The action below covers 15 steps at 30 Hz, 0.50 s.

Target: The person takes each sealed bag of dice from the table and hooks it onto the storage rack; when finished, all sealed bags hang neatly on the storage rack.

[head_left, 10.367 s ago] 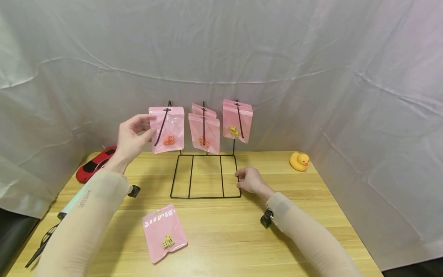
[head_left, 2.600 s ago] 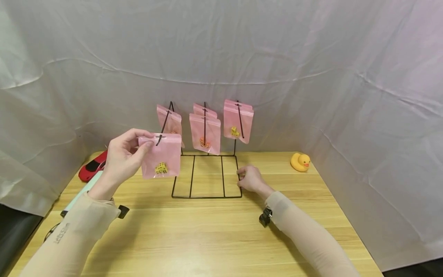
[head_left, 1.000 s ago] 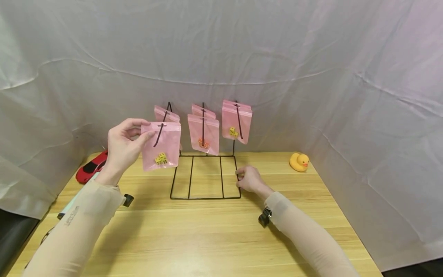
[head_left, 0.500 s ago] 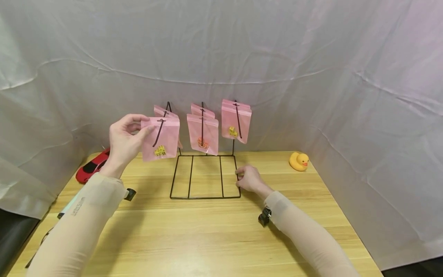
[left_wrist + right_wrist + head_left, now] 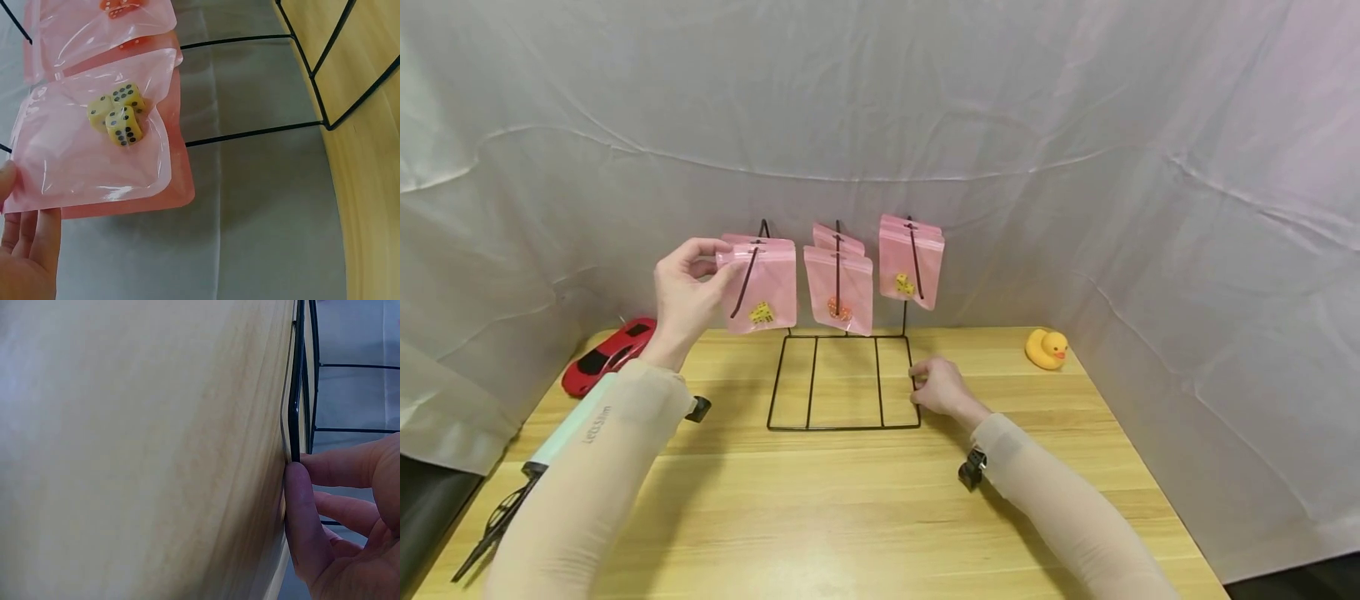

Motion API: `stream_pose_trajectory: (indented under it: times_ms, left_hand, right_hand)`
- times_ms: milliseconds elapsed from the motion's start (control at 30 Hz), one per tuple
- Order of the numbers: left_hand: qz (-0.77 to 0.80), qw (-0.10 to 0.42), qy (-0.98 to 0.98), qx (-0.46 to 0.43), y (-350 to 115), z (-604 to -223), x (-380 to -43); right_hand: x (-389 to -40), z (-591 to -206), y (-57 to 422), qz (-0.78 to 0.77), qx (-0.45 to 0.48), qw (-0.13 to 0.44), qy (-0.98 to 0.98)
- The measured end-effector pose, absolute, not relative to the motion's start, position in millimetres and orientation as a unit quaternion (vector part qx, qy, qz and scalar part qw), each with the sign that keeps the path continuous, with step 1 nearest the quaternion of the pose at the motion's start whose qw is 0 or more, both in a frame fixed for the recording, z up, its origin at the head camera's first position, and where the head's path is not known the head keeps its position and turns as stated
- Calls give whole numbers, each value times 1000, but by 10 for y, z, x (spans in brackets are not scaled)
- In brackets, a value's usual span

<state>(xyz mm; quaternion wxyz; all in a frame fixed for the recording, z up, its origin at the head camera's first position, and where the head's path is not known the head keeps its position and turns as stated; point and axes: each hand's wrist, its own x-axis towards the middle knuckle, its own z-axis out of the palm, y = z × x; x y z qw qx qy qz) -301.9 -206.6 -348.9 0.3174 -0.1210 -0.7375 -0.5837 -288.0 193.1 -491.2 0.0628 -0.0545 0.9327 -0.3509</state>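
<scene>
My left hand (image 5: 688,287) pinches the top left edge of a pink zip bag (image 5: 767,279) with yellow dice (image 5: 122,115) inside. The bag hangs on the left prong of a black wire rack (image 5: 808,383), its slot around the prong. Behind it, another pink bag (image 5: 181,181) shows at the edges. Orange dice show in the bag (image 5: 857,283) at the front of the middle prong, and yellow dice in the front bag (image 5: 928,267) on the right prong. My right hand (image 5: 943,389) pinches the right side of the rack's base between thumb and index finger.
A yellow rubber duck (image 5: 1047,348) sits at the back right of the wooden table (image 5: 850,517). At left are a red toy car (image 5: 606,358) and a pale green device (image 5: 568,429) with a black cord, partly under my left sleeve. Grey cloth (image 5: 880,100) hangs behind.
The bag with yellow dice, flat on the table earlier, is now on the left prong. Over the last second my left hand has slid it back and up along the prong. My right hand stays put.
</scene>
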Motion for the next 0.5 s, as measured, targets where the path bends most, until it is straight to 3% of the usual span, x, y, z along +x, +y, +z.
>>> stream_pose_trajectory:
  times_ms: [500]
  left_hand:
    - [-471, 348, -806, -83, -2117, -3593, -2891]
  right_hand:
    - [-2773, -4905, 2031, -342, -94, 34, 934]
